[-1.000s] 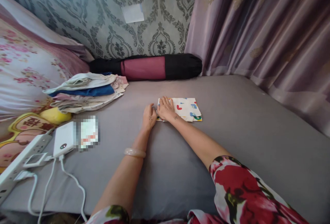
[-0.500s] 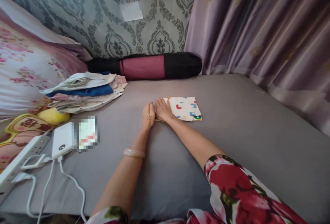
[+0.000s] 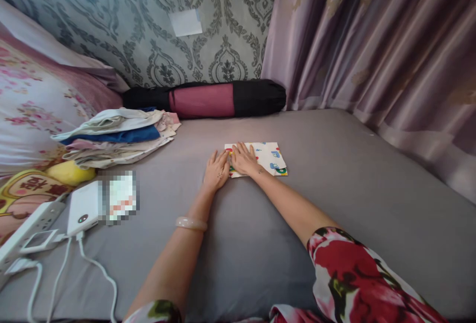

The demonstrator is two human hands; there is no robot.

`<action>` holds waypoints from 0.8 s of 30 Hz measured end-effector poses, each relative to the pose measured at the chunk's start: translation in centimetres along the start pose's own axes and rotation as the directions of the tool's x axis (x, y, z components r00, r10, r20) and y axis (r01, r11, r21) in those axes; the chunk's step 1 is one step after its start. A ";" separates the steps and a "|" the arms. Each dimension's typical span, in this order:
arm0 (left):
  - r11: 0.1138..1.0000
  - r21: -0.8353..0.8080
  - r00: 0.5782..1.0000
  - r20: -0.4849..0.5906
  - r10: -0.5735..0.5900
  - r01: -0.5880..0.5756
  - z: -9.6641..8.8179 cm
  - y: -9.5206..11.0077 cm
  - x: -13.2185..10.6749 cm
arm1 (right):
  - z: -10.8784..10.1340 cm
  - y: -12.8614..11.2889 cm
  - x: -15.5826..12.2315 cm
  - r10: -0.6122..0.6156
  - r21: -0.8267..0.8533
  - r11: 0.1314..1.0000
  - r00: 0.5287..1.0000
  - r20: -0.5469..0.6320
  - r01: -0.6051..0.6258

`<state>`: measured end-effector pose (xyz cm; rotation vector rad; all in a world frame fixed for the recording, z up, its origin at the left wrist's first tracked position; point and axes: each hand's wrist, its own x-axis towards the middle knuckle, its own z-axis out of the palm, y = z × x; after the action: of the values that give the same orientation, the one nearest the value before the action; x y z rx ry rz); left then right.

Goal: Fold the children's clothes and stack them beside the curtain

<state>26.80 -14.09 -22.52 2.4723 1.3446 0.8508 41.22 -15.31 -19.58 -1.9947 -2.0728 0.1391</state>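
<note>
A folded white cloth [image 3: 267, 154] with a red, blue and yellow print lies flat on the grey sheet [image 3: 260, 243]; its exact kind I cannot tell. My right hand [image 3: 243, 159] rests palm down on the cloth's left part, fingers stretched out. At the cloth's left edge lies my left hand [image 3: 217, 170], also palm down with fingers extended, its fingertips close to or touching that edge. A pale bangle [image 3: 191, 224] sits on my left wrist.
A stack of folded clothes [image 3: 115, 134] is at the left, near a yellow cushion [image 3: 70, 173]. A white power bank [image 3: 85, 209], cables and a power strip [image 3: 29, 228] lie in front. A long black and maroon bag [image 3: 203, 99] runs along the wall; curtains [image 3: 327, 55] hang at right.
My right hand has slid slightly right over the cloth. My left hand has turned from its edge to palm down, and more of the cloth's left end shows between the hands.
</note>
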 end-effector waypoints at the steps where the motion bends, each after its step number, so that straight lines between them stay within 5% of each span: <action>1: 1.000 0.026 1.000 0.026 -0.012 0.011 0.0 0.1 -0.1 | 0.2 0.0 -0.1 0.000 -0.011 1.000 1.000 -0.006 0.000; 6: 0.995 0.098 0.994 0.105 -0.027 0.017 -0.3 0.6 -0.2 | 0.6 -0.1 -0.1 0.003 -0.021 1.000 0.999 -0.035 -0.004; 13: 0.996 0.090 0.997 0.073 -0.027 0.020 -0.4 0.8 -0.2 | -0.2 0.3 -0.2 -0.007 0.048 0.999 1.000 0.020 0.006; 24: 0.997 0.079 0.995 0.092 -0.034 0.027 -0.6 1.2 -0.4 | -1.3 3.3 -1.3 0.139 0.003 0.990 0.990 -0.030 -0.139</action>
<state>27.15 -15.11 -21.70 2.5083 1.4044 0.6791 44.78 -16.55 -19.30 -2.1273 -1.9141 0.1353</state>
